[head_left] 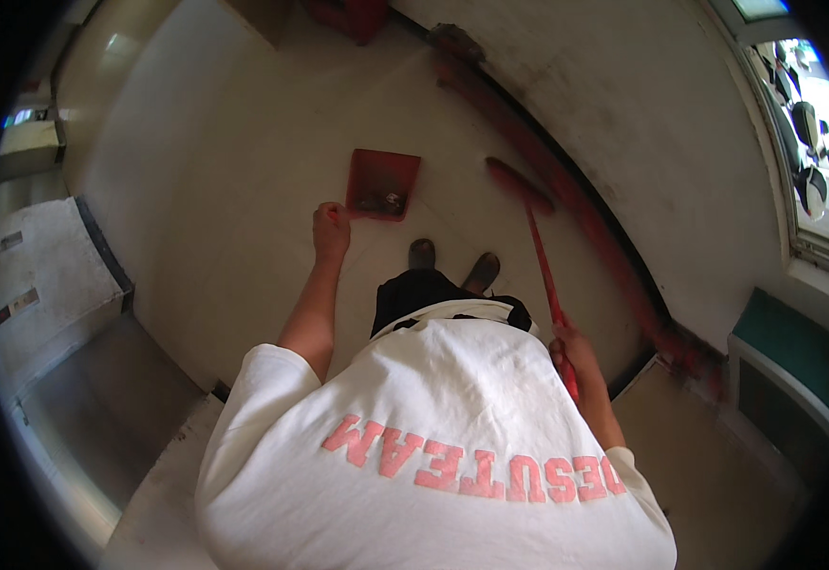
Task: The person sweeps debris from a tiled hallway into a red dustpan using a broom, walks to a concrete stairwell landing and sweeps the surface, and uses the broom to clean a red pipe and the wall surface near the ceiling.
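My left hand (332, 230) is closed around the handle end of a red dustpan (386, 176), which is held out in front of me on the left. Some greyish debris (388, 201) lies in the part of the pan nearer to me. On the right, my right hand (574, 351) grips the red stick of a broom (544, 261). The broom's dark red head (520, 184) is farther off, near the red strip along the right wall, and apart from the dustpan.
A red band (585, 204) with a black edge runs along the foot of the right wall (614, 114). A dark lump (456, 42) and a red object (353, 17) are at the far end. A green-topped piece (794, 347) stands at right, below a window (809, 133). My shoes (422, 254) are on the pale floor.
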{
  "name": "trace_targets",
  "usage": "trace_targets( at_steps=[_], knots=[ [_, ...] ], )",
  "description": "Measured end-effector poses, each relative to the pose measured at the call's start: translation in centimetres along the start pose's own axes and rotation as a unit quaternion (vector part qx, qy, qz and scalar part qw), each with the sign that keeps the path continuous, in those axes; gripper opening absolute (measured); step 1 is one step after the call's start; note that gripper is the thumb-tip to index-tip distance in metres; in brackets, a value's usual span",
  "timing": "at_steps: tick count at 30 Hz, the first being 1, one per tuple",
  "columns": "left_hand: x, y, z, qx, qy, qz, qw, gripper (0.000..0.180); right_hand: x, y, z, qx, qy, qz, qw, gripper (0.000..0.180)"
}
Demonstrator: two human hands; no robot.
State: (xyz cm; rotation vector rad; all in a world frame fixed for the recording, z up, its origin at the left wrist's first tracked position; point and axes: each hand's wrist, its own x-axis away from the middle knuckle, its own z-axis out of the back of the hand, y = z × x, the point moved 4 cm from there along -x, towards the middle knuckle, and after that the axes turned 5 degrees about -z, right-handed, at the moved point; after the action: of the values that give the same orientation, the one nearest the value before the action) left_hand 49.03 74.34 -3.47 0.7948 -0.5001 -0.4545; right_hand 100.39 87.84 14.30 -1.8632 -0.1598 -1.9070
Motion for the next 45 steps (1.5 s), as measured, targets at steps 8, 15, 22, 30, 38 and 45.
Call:
trace_targets(
  at_steps=[8, 15, 22, 30, 38, 45],
  knots=[
    [0.1, 0.6, -0.8, -0.029, -0.048, -0.009, 0.998, 0.028, -3.3, -8.5, -9.5, 0.163, -0.067, 0.137, 0.975, 0.052],
    [2.2, 1.9, -0.1, -0.009, -0.053, 0.013, 0.998, 0.03, -7.3, -10.0, -11.3, 0.41, 0.047, 0.167, 0.895, 0.054],
    [2.9, 1.8, -0.4, 0.032, -0.052, 0.096, 0.993, 0.023, -11.8, -1.0, -2.3, 0.476, 0.097, 0.219, 0.846, 0.065],
    [4.4, 3.1, -3.8, -0.226, -0.051, -0.061, 0.971, 0.017, -2.5, 9.3, 16.5, 0.31, 0.115, -0.014, 0.944, 0.063],
    [9.2, 7.1, -9.8, -0.118, -0.026, -0.063, 0.991, 0.014, -5.4, 22.4, 38.9, 0.144, 0.217, -0.041, 0.965, 0.059],
    [13.8, 13.9, -12.6, 0.187, 0.082, 0.148, 0.968, 0.014, -7.1, 23.8, 46.5, 0.123, 0.225, -0.009, 0.967, 0.068]
  ],
)
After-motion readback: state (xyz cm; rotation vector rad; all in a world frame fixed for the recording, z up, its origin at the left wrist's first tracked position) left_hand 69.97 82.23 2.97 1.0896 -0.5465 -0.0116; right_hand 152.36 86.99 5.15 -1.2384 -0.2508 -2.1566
